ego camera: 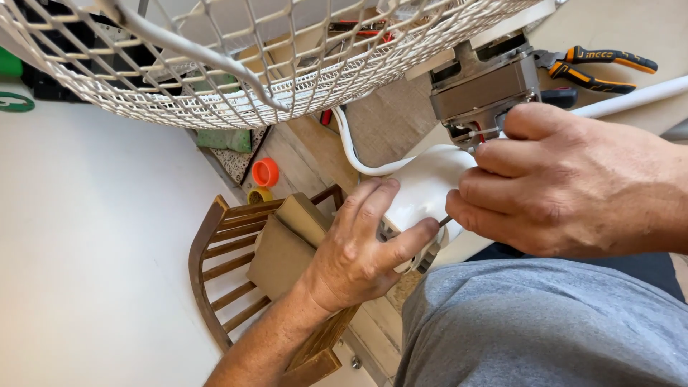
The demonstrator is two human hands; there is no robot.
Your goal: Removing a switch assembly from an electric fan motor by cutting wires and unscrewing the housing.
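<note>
**Two hands at the neck of a white fan**

Nearest the camera is the person's lap in grey cloth (545,322). Just above it, the left hand (358,251) wraps its fingers and thumb around a white plastic housing (423,190), the rounded piece at the back of the fan. The right hand (566,186) is curled closed, its fingertips pinching a thin metal tool (446,221) whose tip sits at the housing's edge, right by the left thumb. What kind of tool it is cannot be told, as only a short dark shaft shows.

Above the right hand sits the bare fan motor (484,86), metal and uncovered, with a white cable (355,154) curving from the housing toward it. The white wire grille (215,64) spreads across the top of the view.

Below and behind the left hand stands a wooden chair (229,265), with an orange cap (265,172) farther off. Orange-handled pliers (595,68) lie beyond the motor.

The chief risk, by my judgement, is the tool tip slipping off the smooth plastic and jabbing the left thumb, since it rests so close. Too much levering could also crack the housing, and a loosened housing might tug on the cable.
</note>
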